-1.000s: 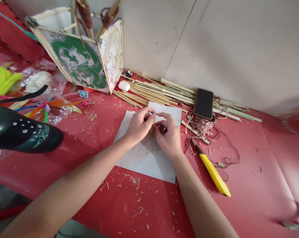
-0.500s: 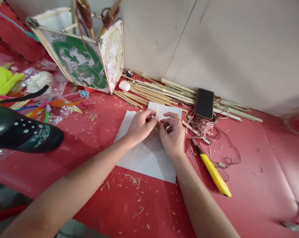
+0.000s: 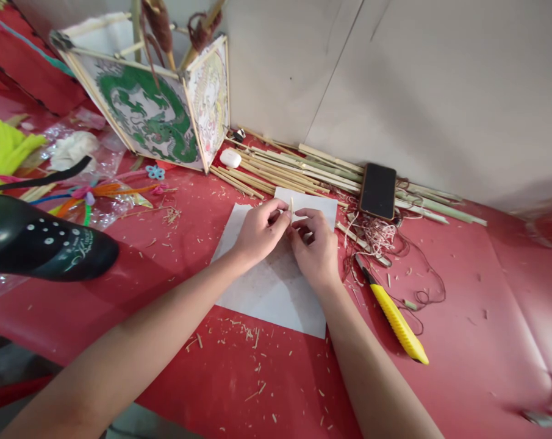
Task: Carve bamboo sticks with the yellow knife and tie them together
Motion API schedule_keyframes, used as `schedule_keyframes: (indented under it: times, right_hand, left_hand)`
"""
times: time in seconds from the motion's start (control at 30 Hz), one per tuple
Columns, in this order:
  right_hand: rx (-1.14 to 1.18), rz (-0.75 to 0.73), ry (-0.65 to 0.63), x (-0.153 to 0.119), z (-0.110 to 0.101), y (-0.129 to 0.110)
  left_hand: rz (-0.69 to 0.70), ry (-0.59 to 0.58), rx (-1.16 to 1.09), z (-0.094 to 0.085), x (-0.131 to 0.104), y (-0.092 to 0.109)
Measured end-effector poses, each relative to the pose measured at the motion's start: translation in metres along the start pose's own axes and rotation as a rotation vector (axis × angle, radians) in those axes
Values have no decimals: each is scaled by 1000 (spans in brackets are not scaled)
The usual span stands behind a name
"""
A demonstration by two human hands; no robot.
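Note:
My left hand (image 3: 263,229) is closed, pinching a small pale pointed bamboo sliver (image 3: 291,205) between thumb and fingers. Its tip points up and away from me; the lower end is hidden by the fingertips. Close beside it, my right hand (image 3: 316,249) has its fingers curled and its thumb at the sliver's lower part. Both hands are above a white sheet of paper (image 3: 271,299) with faint grey smudges, lying on the red table (image 3: 175,317). To the right of my right hand lies a yellow-handled utility knife (image 3: 398,320).
Bamboo sticks (image 3: 280,167) lie along the wall, with a black phone (image 3: 378,190) on them. Tangled string (image 3: 379,235) lies before it. A dragon-painted paper lantern (image 3: 145,116) stands back left. A dark bottle (image 3: 47,241) lies left. Shavings are scattered over the table.
My right hand has shifted slightly left, its index finger closer to the sliver. The sliver has turned a little in my fingers. My left hand stays nearly in place.

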State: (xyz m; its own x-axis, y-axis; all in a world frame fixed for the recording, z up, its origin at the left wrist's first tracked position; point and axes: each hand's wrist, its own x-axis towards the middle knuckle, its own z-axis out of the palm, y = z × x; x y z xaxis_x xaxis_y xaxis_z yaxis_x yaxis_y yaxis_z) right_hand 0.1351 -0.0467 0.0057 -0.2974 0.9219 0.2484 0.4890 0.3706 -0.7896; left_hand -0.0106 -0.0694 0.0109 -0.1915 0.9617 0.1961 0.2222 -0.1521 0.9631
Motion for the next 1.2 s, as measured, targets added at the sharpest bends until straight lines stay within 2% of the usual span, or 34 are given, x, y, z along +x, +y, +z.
schedule_keyframes:
  times: [0.23, 0.47, 0.67, 0.9, 1.2]
  right_hand:
    - [-28, -52, -41, 1, -1, -2]
    - [-74, -71, -57, 1, -1, -1]
    - [-106, -91, -80, 2, -2, -3]
    - [-39, -80, -78, 1, -2, -5]
    - [-101, -67, -120, 1, -2, -5]
  left_hand:
    - [63, 64, -43, -1, 2, 2]
    - [66, 109, -14, -2, 1, 2]
    - [70, 111, -7, -2, 1, 2]
    - [102, 107, 11, -3, 2, 2]
    - [112, 114, 32, -2, 2, 1]
